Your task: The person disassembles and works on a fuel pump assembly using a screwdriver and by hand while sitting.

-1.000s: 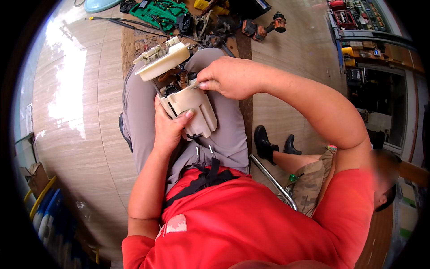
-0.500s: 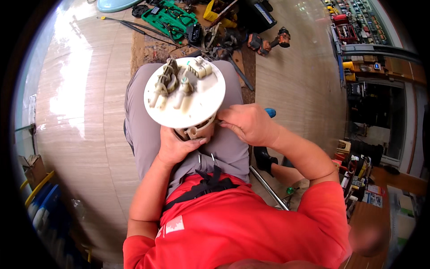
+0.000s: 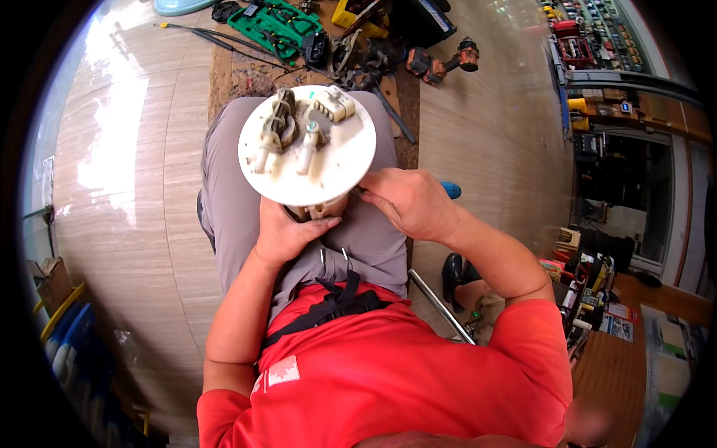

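Observation:
A fuel pump module point(image 3: 343, 153) with a round, dirt-stained white flange is held over my grey-trousered lap. Hose fittings, a dark clipped piece and a pale plug socket stand up from its top. Below the rim, my left hand point(image 3: 287, 233) wraps round the tan body, thumb on the near side. At the flange's right edge my right hand point(image 3: 414, 203) is closed in a pinch, its fingertips partly under the rim. What those fingertips grip is hidden. Most of the body is out of sight beneath the flange.
Ahead on the floor, a worn board point(image 3: 224, 82) carries a green tool case point(image 3: 272, 26), dark greasy parts and a bar. An orange-black cordless power tool point(image 3: 444, 63) lies right of it. A metal tube point(image 3: 441, 306) and a black-shod foot point(image 3: 452, 280) are by my right side.
The flange has tipped slightly toward me, covering more of the body's near side. Both hands keep their places on it. The black-shod foot at the right has shifted. The whole view has moved a little.

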`<state>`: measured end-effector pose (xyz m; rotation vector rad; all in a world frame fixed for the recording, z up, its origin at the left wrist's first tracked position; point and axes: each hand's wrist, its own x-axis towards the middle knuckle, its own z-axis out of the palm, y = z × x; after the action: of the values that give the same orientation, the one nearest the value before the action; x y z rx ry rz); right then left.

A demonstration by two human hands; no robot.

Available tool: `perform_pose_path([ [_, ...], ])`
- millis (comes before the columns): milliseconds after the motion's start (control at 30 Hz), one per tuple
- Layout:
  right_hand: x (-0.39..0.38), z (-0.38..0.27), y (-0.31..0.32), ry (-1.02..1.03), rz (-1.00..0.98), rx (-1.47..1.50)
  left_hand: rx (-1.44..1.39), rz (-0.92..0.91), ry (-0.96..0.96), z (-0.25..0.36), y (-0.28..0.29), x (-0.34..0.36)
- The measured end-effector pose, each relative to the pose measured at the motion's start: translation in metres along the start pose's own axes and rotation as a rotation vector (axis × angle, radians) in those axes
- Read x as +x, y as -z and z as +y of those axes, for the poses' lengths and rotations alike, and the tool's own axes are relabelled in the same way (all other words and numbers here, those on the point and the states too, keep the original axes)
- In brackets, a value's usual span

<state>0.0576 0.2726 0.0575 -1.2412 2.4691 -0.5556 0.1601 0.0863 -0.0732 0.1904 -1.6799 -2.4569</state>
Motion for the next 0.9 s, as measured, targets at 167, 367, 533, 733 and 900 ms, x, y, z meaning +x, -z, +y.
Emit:
perform_pose_path([
  [167,0.031,-0.007,0.004,-0.171,-0.074,0.251,-0.214,0.042,0.138,0.003,0.003,0.016],
  [367,0.073,0.007,0.018,-0.065,-0.151,0.246,-0.483,0.024,0.268,0.001,0.008,0.022],
  [533,0.083,0.007,0.026,-0.05,-0.234,0.153,-0.514,0.023,0.275,0.005,0.009,0.021],
  [733,0.086,0.003,0.03,-0.008,-0.279,0.063,-0.519,0.004,0.253,0.0,0.01,0.02],
  [900,0.091,0.01,0.034,0.064,-0.345,0.023,-0.53,0.007,0.204,-0.013,0.011,0.021],
])
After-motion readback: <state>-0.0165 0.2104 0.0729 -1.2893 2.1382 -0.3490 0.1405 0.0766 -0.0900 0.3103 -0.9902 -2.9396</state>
